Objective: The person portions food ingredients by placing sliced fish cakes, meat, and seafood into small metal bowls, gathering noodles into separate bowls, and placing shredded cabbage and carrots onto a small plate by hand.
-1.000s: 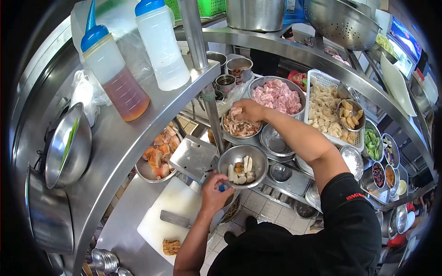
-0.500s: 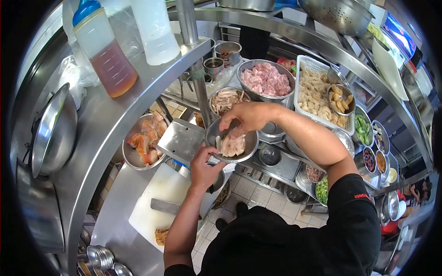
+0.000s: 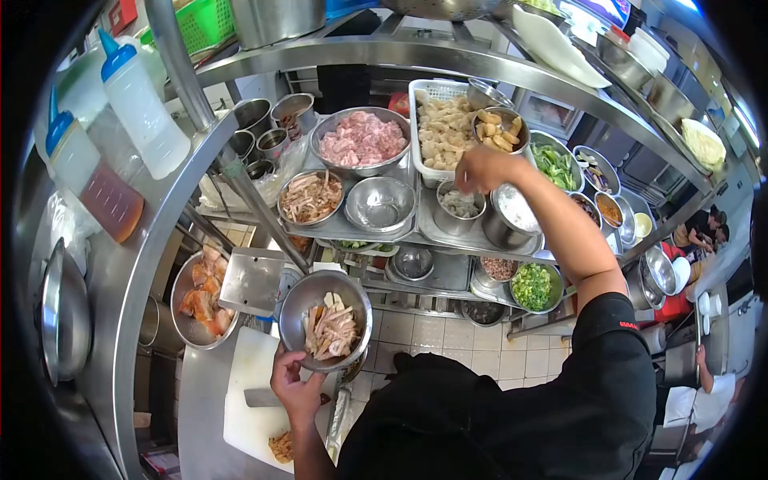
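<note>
While left fingers [image 3: 293, 358] hold a bowl [image 3: 354, 298], steel shelves [image 3: 416, 60] overlook tiles [image 3: 460, 339]

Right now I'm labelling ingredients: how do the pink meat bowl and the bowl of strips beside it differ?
The pink meat bowl is wider than the bowl of strips. The pink meat bowl holds chunky pieces; the bowl of strips holds thin, pale-brown ones. Both are round and metal.

Bright, cool light fills the kitchen, with glare streaking the steel shelf edge [image 3: 416, 54] and the tabletop [image 3: 204, 400]. Fisheye distortion bends the shelving; black vignetting closes the corners. The far right looks soft.
</note>
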`<action>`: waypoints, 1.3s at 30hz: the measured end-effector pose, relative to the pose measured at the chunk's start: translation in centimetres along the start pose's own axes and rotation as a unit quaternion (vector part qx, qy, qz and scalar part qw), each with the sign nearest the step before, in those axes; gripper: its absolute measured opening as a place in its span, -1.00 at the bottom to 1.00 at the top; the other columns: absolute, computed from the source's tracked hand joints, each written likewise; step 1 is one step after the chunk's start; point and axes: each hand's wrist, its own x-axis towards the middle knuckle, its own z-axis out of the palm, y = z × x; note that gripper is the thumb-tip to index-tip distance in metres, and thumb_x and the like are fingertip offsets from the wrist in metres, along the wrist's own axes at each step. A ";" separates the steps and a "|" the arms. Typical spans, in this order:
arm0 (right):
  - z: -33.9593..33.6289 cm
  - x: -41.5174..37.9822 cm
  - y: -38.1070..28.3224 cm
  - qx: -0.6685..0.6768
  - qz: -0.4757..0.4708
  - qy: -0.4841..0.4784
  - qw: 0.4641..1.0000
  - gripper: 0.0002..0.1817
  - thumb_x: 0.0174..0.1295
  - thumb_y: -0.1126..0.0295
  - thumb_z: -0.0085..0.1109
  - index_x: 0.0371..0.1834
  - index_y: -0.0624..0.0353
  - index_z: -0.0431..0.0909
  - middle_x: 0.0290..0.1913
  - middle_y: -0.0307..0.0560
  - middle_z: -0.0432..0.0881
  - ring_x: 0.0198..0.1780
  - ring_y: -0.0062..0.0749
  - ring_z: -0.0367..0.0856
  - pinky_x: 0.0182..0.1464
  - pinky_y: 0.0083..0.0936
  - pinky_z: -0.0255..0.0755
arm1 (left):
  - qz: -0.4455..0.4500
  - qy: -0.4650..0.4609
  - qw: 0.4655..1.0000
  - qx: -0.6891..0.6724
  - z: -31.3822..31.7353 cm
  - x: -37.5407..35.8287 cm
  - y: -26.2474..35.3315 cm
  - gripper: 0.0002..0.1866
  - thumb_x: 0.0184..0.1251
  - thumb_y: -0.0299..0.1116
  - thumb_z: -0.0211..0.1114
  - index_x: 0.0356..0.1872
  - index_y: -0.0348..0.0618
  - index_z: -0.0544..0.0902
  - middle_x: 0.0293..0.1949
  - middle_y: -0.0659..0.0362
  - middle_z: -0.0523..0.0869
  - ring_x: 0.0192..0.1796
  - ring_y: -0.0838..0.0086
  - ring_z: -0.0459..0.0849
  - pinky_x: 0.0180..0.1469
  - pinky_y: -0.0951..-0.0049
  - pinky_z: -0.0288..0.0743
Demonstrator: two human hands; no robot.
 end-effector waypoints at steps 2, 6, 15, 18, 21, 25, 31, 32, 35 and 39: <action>3.6 1.6 1.0 -0.064 0.030 -0.031 0.997 -0.78 0.04 0.25 0.32 -0.33 0.13 0.75 -0.34 0.00 0.72 -0.28 -0.20 0.69 -0.21 -0.36 0.53 | 0.003 -0.005 1.000 -0.006 0.1 0.0 0.5 -0.53 -0.07 -0.55 0.56 -0.14 -0.22 0.49 0.11 0.01 0.51 0.02 0.38 0.60 0.11 0.41 0.48; 8.6 4.2 1.0 -0.033 0.112 -0.014 0.993 -0.76 0.03 0.32 0.29 -0.32 0.26 0.72 -0.25 0.13 0.71 -0.14 -0.08 0.69 -0.10 -0.31 0.56 | 0.013 -0.035 0.999 -0.009 0.6 0.0 1.0 -0.52 -0.05 -0.49 0.58 -0.13 -0.21 0.48 0.11 0.00 0.54 0.01 0.40 0.60 0.10 0.42 0.48; 6.2 0.6 0.8 -0.034 0.043 0.123 0.991 -0.82 -0.02 0.50 0.25 -0.32 0.31 0.68 -0.25 0.17 0.69 -0.15 0.03 0.67 -0.05 -0.27 0.55 | -0.012 -0.066 0.995 -0.070 2.5 -1.5 0.1 -0.52 -0.12 -0.62 0.53 -0.12 -0.24 0.51 0.16 -0.02 0.50 0.15 0.34 0.57 0.23 0.37 0.44; 4.6 -0.8 1.1 0.167 0.137 0.156 0.964 -0.84 0.08 0.53 0.24 -0.26 0.32 0.66 -0.34 0.08 0.70 -0.26 -0.15 0.70 -0.13 -0.39 0.59 | -0.070 -0.094 0.990 -0.074 3.5 -1.2 -0.1 -0.52 -0.15 -0.68 0.50 -0.13 -0.26 0.52 0.13 -0.02 0.49 0.16 0.35 0.56 0.23 0.38 0.45; 2.8 -2.8 -0.7 0.504 0.051 0.110 0.855 -0.79 0.18 0.51 0.23 -0.11 0.26 0.64 -0.41 -0.10 0.69 -0.32 -0.44 0.69 -0.20 -0.54 0.59 | -0.020 -0.117 0.989 -0.089 5.7 0.2 -1.3 -0.55 -0.15 -0.68 0.49 -0.15 -0.29 0.53 0.13 -0.04 0.50 0.11 0.35 0.59 0.19 0.38 0.50; 0.1 -7.2 -8.6 0.422 -0.148 -0.040 0.894 -0.69 0.27 0.49 0.19 0.08 0.22 0.57 -0.33 -0.22 0.68 -0.34 -0.60 0.64 -0.25 -0.60 0.58 | -0.004 -0.136 0.991 0.008 8.9 2.3 -1.2 -0.57 -0.15 -0.67 0.50 -0.17 -0.31 0.55 0.12 -0.03 0.51 0.08 0.38 0.61 0.15 0.40 0.53; 0.0 -5.6 -7.8 0.471 -0.113 0.022 0.875 -0.76 0.26 0.49 0.17 -0.02 0.22 0.61 -0.26 -0.16 0.71 -0.40 -0.61 0.63 -0.34 -0.64 0.58 | 0.050 -0.137 0.988 -0.045 10.1 2.7 -0.3 -0.55 -0.19 -0.63 0.53 -0.18 -0.28 0.57 0.10 -0.02 0.56 0.06 0.42 0.63 0.09 0.44 0.55; 0.5 -4.3 -6.7 0.441 -0.055 0.072 0.893 -0.81 0.26 0.49 0.16 -0.09 0.23 0.64 -0.25 -0.17 0.71 -0.43 -0.60 0.64 -0.40 -0.64 0.58 | 0.076 -0.140 0.986 -0.040 9.5 2.5 -0.3 -0.54 -0.19 -0.65 0.52 -0.17 -0.28 0.56 0.17 -0.06 0.51 0.13 0.36 0.59 0.16 0.39 0.51; 4.2 1.0 -0.7 0.142 0.076 0.184 0.970 -0.79 0.11 0.35 0.27 -0.25 0.23 0.70 -0.36 0.07 0.71 -0.34 -0.28 0.70 -0.27 -0.37 0.57 | 0.139 -0.121 0.982 0.044 7.6 1.5 1.6 -0.54 -0.21 -0.63 0.54 -0.18 -0.26 0.56 0.23 -0.14 0.48 0.21 0.23 0.56 0.20 0.32 0.48; 7.3 3.8 -0.2 0.055 0.114 0.102 0.987 -0.73 0.08 0.26 0.22 -0.29 0.22 0.71 -0.26 0.19 0.69 -0.17 0.03 0.67 -0.07 -0.22 0.52 | 0.249 -0.055 0.954 0.155 5.8 0.7 3.2 -0.49 -0.30 -0.47 0.60 -0.19 -0.16 0.59 0.20 -0.23 0.50 0.14 0.03 0.62 0.10 0.30 0.55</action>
